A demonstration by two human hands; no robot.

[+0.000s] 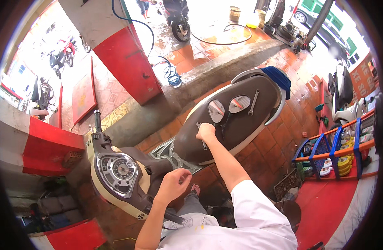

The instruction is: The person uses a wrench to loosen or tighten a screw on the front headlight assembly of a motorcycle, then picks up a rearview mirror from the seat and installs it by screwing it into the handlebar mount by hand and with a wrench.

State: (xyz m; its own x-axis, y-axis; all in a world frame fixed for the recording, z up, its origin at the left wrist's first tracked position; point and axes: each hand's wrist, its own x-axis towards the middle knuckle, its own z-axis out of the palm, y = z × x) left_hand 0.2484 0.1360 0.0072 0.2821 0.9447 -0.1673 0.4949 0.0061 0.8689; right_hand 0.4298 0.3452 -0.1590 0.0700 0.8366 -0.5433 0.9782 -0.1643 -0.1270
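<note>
A cream and brown scooter stands in front of me, its dark seat point(237, 125) stretching toward the upper right. On the seat's front part, my right hand point(206, 131) is closed around a wrench point(205, 145), whose ends show past the fingers. Two detached mirrors point(239, 104) with dark stems lie farther along the seat, beside a second wrench point(254, 102). My left hand point(174, 184) is raised near the handlebar and the dashboard point(116, 173), its fingers curled together. Whatever those fingers may hold is too small to make out.
A blue cloth item point(278, 80) sits over the scooter's tail. To the right stands a blue and orange rack point(337, 146) of bottles. A red and white pillar point(124, 62) and concrete ledge point(158, 114) border the far side. A coiled blue hose point(173, 78) lies beyond.
</note>
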